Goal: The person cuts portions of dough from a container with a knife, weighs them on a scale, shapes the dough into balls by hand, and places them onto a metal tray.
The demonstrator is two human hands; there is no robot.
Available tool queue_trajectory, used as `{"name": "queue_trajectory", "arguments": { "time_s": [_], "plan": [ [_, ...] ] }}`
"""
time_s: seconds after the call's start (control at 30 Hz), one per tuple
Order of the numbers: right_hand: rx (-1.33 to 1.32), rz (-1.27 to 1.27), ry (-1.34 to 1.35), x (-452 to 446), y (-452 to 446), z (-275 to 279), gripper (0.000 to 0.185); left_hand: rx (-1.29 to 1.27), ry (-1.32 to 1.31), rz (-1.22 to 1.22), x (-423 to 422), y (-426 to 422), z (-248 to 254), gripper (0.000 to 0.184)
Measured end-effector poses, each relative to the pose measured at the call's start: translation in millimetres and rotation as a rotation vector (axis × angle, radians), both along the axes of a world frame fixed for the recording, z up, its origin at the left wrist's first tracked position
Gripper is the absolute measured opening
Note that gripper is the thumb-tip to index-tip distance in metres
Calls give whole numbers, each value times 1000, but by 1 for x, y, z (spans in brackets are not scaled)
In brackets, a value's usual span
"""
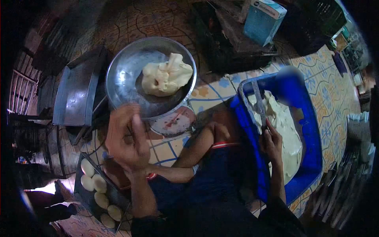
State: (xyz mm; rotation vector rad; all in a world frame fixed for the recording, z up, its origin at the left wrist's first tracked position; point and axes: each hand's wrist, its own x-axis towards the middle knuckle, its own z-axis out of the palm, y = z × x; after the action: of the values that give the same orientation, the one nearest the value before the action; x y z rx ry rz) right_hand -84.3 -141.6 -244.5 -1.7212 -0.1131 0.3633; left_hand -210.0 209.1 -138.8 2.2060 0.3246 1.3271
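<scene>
My left hand (128, 138) is raised in front of the near rim of a round metal bowl (118, 94), blurred by motion. Its fingers are loosely curved and apart, with nothing visible between them. A lump of pale dough (167, 77) lies in the bowl. My right hand (271, 140) is closed on the handle of a long flat blade (258, 98), which points away over the left side of a blue tub (314, 138). A large mass of pale dough (288, 142) fills much of the tub, beside and under this hand.
Several dough balls (100, 183) sit on a dark tray (89, 197) at the lower left. An oblong metal pan (77, 94) stands left of the bowl. A light-blue box (264, 21) rests on a dark crate at the back. Bent legs lie between bowl and tub.
</scene>
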Motion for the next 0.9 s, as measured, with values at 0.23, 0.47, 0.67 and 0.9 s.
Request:
{"name": "queue_trajectory", "arguments": {
  "time_s": [0.23,0.47,0.67,0.9],
  "plan": [
    [-3,-55,12,2,-4,-9,45,-144,-11,-139,-21,-42,-25,15],
    [116,-269,37,-1,-10,4,44,-156,290,-579,32,-113,-39,16],
    [100,-526,-29,-4,-82,1,43,-98,639,-1005,161,-242,-84,29],
    [-15,-475,75,-1,-109,-30,45,103,1013,-780,303,-272,-192,30]
  ]
}}
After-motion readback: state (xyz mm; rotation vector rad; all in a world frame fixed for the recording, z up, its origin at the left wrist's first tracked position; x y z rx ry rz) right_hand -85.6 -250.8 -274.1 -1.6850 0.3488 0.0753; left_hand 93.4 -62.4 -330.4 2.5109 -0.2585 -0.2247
